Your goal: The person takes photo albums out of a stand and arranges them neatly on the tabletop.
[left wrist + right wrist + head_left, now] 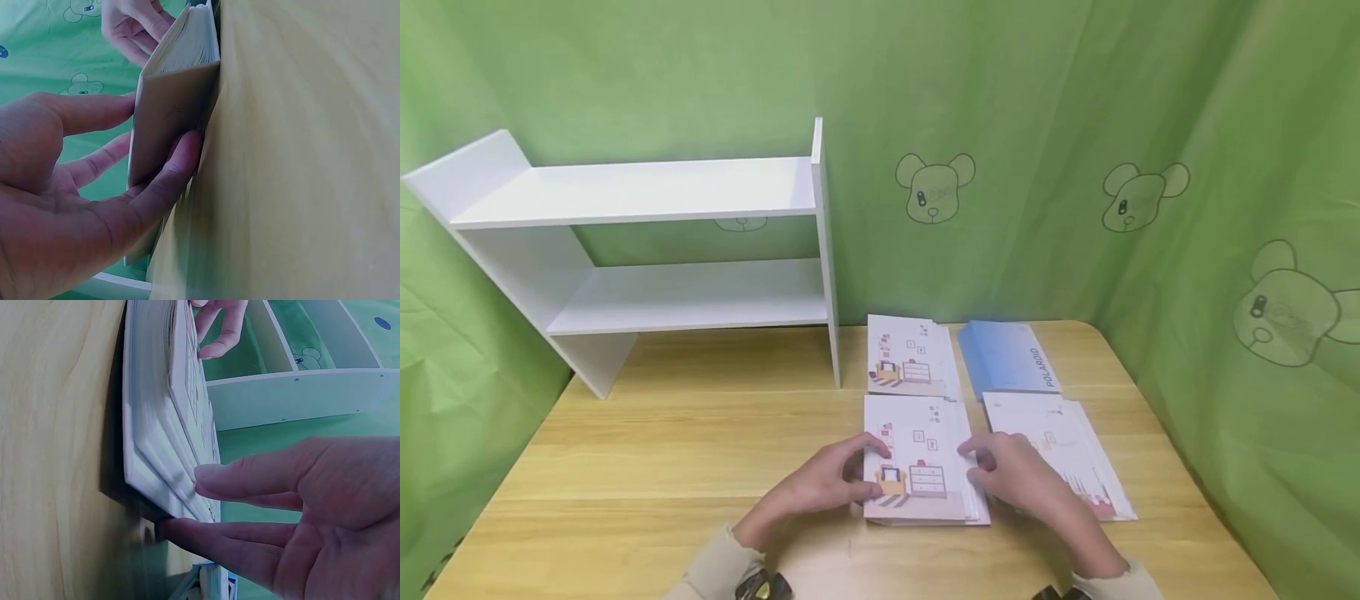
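Observation:
A thick white book with a cover drawing of a yellow armchair and a chest of drawers lies on the wooden table. My left hand grips its left side, fingers on the cover and, in the left wrist view, a digit along the side face. On the opposite side, my right hand holds the open page edge between its fingertips. A matching book lies just behind. To the right are a blue book marked POLAROID and another white book, partly hidden by my right hand.
A white two-tier shelf stands at the back left of the table, its right side panel close to the books. Green curtains with bear-face prints hang behind and at both sides.

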A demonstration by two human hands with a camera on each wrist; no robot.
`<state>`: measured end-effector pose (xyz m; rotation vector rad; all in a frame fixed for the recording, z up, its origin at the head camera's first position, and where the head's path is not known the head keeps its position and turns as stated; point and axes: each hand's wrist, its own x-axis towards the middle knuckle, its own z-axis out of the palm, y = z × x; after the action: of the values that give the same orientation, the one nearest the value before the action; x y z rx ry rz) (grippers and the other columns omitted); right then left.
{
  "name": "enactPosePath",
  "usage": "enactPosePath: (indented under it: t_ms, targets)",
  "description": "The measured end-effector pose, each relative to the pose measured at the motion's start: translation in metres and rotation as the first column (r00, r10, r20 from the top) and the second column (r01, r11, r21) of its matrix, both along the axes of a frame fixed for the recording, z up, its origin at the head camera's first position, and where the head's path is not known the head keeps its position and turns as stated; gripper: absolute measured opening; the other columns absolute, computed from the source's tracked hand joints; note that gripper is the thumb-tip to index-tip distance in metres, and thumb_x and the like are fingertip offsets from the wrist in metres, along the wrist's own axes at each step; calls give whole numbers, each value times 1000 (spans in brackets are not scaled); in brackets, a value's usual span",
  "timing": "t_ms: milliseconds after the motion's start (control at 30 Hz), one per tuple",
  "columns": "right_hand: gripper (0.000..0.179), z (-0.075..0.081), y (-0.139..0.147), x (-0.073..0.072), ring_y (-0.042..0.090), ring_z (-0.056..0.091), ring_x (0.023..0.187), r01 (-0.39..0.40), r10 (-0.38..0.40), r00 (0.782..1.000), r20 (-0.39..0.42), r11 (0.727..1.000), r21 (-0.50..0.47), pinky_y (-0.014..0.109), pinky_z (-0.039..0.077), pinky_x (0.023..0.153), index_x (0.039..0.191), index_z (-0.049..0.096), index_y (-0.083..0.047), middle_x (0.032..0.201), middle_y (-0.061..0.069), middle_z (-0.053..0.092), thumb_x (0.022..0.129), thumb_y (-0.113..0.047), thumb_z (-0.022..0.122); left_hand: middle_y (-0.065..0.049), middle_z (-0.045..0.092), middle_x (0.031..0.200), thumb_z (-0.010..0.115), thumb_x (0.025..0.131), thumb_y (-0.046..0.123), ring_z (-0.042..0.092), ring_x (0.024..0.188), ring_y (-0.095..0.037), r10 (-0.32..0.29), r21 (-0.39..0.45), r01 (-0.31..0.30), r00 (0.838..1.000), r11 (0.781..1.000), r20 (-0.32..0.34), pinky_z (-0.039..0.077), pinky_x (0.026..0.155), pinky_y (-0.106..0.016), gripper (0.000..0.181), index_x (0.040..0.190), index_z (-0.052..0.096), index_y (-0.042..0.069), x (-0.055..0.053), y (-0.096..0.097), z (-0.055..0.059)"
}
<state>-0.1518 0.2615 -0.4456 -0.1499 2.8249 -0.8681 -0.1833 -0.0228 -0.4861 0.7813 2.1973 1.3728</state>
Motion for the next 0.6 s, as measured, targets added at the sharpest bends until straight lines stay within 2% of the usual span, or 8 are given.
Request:
enactPosePath:
  t_ms: [100,333,600]
  targets:
    - [29,0,0,0,20,66,83,-1,1,1000,0,1000,-4,40,57,73,105,70,-10,93,7,70,76,-5,69,0,62,114,72,82,15,63,93,-13,8,-7,-8,1000,1000,-12,51,81,-28,41,118,55,23,-1,-1,1]
    - [26,-2,0,1,27,66,94,-19,19,999,-34,1000,-23,44,55,83,104,70,-8,101,11,70,78,-6,72,-4,62,115,72,82,11,64,95,-20,17,28,-17,1000,999,-7,53,80,-28,41,119,56,19,1,0,3]
    - [30,-2,1,1,27,66,94,-20,19,999,-37,1000,-24,44,54,84,107,69,-8,103,12,69,77,-7,73,-4,63,110,71,83,11,64,95,-19,0,14,0,1000,1000,-14,53,81,-28,39,118,56,18,-2,-4,3]
